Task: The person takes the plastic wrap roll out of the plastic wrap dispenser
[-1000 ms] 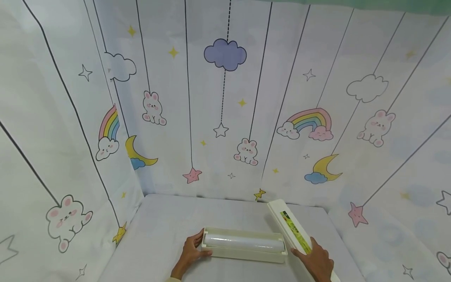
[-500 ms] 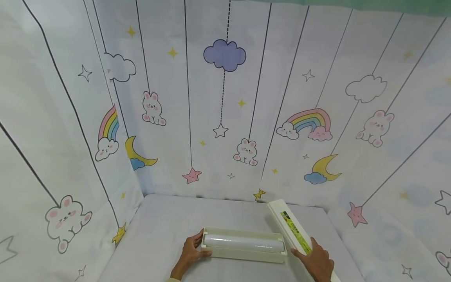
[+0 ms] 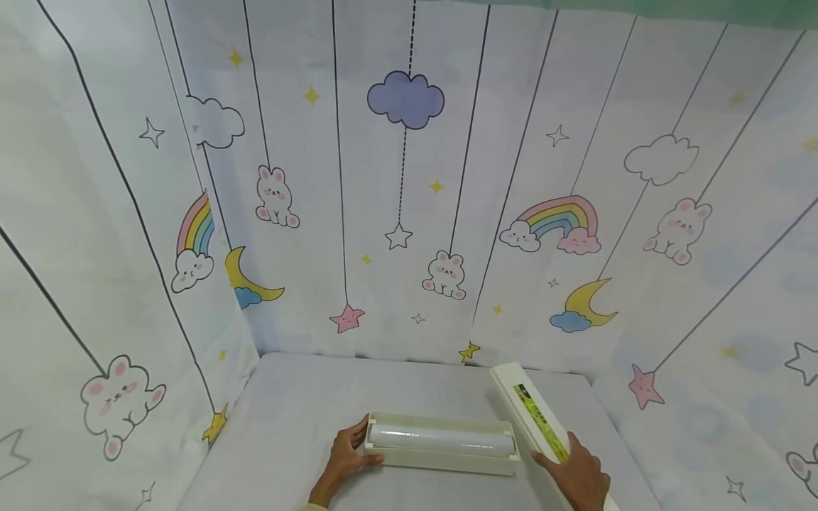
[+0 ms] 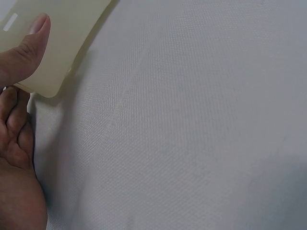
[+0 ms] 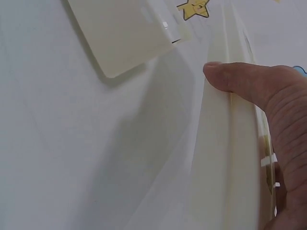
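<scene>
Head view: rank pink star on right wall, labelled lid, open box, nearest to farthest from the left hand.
1. Open box: gripped by the left hand.
2. Labelled lid: beyond the box's right end.
3. Pink star: on the right wall.

The place looked booth-like, its white-covered surface (image 3: 300, 397) walled on three sides by nursery-style hangings (image 3: 383, 291) printed with bunnies (image 3: 445, 277), rainbows (image 3: 565, 211) and crescent moons (image 3: 580, 301).

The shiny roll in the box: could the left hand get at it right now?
Probably yes: the box is open above the roll, and the right hand holds the long cover to one side. The left hand grips the box's end, so it would likely let go first.
</scene>
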Demonstrator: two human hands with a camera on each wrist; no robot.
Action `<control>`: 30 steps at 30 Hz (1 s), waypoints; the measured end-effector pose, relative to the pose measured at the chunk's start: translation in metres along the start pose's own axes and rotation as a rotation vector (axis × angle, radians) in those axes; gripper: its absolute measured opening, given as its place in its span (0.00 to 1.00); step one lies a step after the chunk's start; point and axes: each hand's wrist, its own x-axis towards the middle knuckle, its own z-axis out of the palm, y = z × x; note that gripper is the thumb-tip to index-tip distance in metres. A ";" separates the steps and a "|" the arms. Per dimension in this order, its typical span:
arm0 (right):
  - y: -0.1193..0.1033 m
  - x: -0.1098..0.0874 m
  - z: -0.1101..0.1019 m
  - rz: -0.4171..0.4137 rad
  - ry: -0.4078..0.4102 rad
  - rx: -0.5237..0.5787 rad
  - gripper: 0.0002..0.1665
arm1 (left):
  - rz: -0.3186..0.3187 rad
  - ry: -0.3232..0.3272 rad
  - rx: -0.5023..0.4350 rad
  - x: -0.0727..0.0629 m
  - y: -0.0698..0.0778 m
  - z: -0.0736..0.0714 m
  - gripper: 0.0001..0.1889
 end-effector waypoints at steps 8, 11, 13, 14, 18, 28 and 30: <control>0.000 -0.003 -0.001 0.028 -0.025 0.020 0.71 | -0.020 0.008 -0.060 0.002 -0.006 -0.001 0.59; 0.002 -0.002 0.001 0.025 -0.029 0.025 0.70 | 0.000 0.012 -0.046 0.003 -0.007 -0.001 0.58; 0.004 -0.002 0.002 0.018 -0.028 0.023 0.70 | 0.000 0.015 -0.032 0.002 -0.008 0.000 0.57; 0.005 -0.002 0.003 0.013 -0.028 0.022 0.70 | -0.004 0.018 -0.027 0.001 -0.008 0.000 0.57; 0.008 -0.002 0.006 0.018 -0.028 0.021 0.71 | -0.041 0.023 -0.030 0.001 -0.007 0.001 0.57; 0.008 -0.003 0.006 0.048 -0.039 0.026 0.71 | -0.049 0.016 -0.044 0.002 -0.008 0.000 0.58; 0.007 -0.004 0.006 0.055 -0.038 0.027 0.72 | -0.024 0.019 -0.039 0.002 -0.010 0.000 0.57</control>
